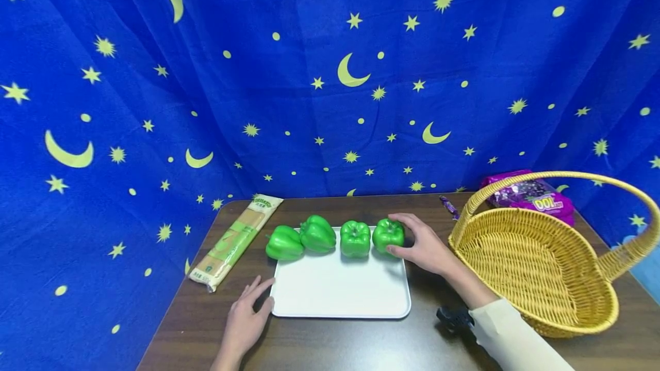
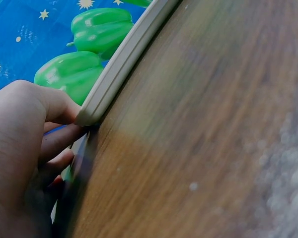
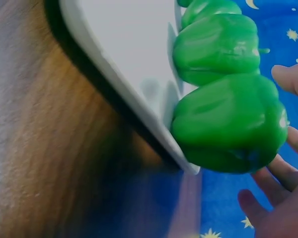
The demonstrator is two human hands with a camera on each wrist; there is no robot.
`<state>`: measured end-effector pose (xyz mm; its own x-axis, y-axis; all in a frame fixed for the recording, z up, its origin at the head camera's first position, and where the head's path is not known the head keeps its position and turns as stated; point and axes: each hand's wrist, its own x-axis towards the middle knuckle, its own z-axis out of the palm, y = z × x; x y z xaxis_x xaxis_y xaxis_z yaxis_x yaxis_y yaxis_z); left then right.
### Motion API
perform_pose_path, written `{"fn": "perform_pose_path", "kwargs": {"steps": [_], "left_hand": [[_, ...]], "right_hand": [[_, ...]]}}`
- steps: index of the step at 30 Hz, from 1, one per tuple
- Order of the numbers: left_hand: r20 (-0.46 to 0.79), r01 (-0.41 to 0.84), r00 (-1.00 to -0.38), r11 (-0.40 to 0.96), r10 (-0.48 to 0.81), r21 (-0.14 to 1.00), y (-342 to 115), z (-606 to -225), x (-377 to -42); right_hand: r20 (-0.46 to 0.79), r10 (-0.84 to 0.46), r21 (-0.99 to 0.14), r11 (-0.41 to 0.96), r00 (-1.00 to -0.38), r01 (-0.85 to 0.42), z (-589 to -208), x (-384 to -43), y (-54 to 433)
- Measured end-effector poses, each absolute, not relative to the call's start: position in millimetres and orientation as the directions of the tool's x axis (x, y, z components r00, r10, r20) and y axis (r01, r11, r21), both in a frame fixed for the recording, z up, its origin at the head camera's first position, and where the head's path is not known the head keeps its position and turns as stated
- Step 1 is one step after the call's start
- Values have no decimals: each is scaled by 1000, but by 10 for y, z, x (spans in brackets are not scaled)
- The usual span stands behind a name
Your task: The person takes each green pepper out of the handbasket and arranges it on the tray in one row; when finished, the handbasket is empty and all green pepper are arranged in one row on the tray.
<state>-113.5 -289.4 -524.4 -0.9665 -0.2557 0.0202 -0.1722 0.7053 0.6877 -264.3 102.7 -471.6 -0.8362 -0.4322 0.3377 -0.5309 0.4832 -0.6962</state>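
Note:
A white rectangular tray (image 1: 340, 291) lies on the table, with several green bell peppers in a row at its far edge. My left hand (image 1: 247, 316) is at the tray's left side, fingers loosely extended; in the left wrist view, fingertips (image 2: 69, 115) touch the rim near a corner. My right hand (image 1: 425, 245) reaches around the rightmost bell pepper (image 1: 388, 236), its fingers spread beside it. That pepper (image 3: 228, 124) still sits at the tray's edge in the right wrist view. Left of it stand another pepper (image 1: 355, 239) and two tilted ones (image 1: 317, 234).
A yellow wicker basket (image 1: 531, 268) with a tall handle stands at the right. Behind it lies a purple package (image 1: 554, 205), with a small purple wrapped item (image 1: 449, 207) nearby. A long noodle packet (image 1: 237, 242) lies at the left. A black object (image 1: 454, 318) is by the right sleeve.

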Motion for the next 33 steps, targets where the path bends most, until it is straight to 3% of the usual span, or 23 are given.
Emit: {"fn": "perform_pose_path", "kwargs": {"steps": [6,16,33], "left_hand": [[67,-123,-970,714,-232,689,-2887,-5227,-1144],[44,-134,-973,715,-225,686,-2830,-5245,-1181],[54,-133,-973,738,-224,662,-2885,-5237,-1161]], "right_hand": [[379,-440,-663,484,-814,-571,-4598,-2626,952],[407,-465,-629,482,-787,-610,-4373,-2549,803],[441,-485,-351,681,-755,-643,-4320,-2366,1018]]}}
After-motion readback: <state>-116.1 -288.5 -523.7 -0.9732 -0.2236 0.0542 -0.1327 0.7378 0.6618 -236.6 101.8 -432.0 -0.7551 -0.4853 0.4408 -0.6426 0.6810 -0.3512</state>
